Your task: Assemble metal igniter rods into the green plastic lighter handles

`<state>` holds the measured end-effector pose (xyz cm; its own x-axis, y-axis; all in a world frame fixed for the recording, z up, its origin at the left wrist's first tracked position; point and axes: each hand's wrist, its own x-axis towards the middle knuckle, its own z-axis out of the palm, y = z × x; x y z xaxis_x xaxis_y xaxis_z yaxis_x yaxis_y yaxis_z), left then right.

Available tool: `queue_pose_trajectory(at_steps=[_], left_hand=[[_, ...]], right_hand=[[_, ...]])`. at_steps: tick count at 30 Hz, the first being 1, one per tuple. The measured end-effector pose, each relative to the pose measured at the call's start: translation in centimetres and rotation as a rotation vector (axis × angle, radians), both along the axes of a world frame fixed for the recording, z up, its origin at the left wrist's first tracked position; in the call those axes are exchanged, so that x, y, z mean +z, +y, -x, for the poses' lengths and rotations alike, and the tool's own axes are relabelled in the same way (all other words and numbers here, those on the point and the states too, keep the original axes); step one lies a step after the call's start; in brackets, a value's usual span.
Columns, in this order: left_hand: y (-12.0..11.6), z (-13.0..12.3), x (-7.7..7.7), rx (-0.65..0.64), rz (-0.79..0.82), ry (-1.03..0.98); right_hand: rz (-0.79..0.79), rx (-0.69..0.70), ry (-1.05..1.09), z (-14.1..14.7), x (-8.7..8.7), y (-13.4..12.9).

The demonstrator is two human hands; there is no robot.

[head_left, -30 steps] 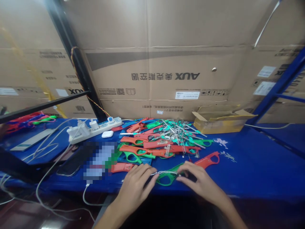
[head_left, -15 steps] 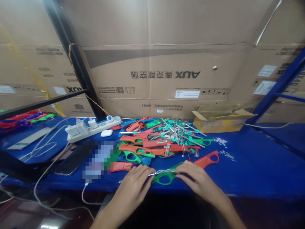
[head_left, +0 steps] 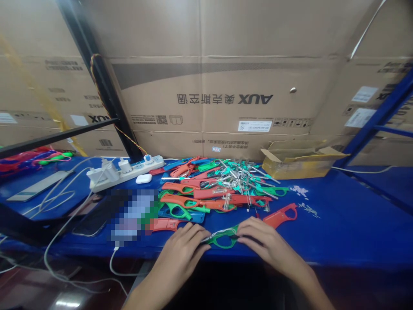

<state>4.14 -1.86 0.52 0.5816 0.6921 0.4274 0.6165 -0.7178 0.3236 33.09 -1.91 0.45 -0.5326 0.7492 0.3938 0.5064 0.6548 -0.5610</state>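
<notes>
At the table's front edge, both hands work at a green lighter casing (head_left: pixel 225 243) with a large trigger loop. My left hand (head_left: pixel 184 246) is closed, thumb and fingers pinching a thin metal tube (head_left: pixel 205 239) at the casing's left end. My right hand (head_left: pixel 263 237) is closed around a small dark part (head_left: pixel 241 237) at the other end; fingers hide most of it. A thin white wire (head_left: pixel 226 231) runs between the hands along the casing. Beyond them lies a pile of orange lighter casings (head_left: pixel 183 201), green and blue ones, and metal tubes with teal ends (head_left: pixel 238 178).
An open cardboard box (head_left: pixel 300 168) stands at the back right. A single orange-red casing (head_left: pixel 282 216) and small white pieces (head_left: pixel 306 209) lie right of the pile. Phones (head_left: pixel 100 211), a white power strip (head_left: pixel 129 172) and cables occupy the left. Cardboard (head_left: pixel 206 86) walls the back.
The metal tube and white wire have come down closer against the green casing. Both hands stay in nearly the same place and keep their pinch.
</notes>
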Motion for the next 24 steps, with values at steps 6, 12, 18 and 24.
queue_pose_trajectory(at_steps=[6,12,18,24], left_hand=[[0.6,-0.2,0.0,-0.012,0.036,-0.030],[0.8,-0.6,0.3,-0.030,0.059,-0.037],[1.0,-0.6,0.6,-0.041,0.082,-0.059],[1.3,-0.6,0.7,-0.040,0.102,-0.076]], right_hand=[[0.105,-0.014,0.043,-0.2,-0.2,-0.3],[0.144,-0.023,0.066,-0.3,-0.2,-0.3],[0.166,-0.024,0.055,-0.4,0.2,-0.2],[0.182,-0.034,0.089,-0.2,0.6,-0.3]])
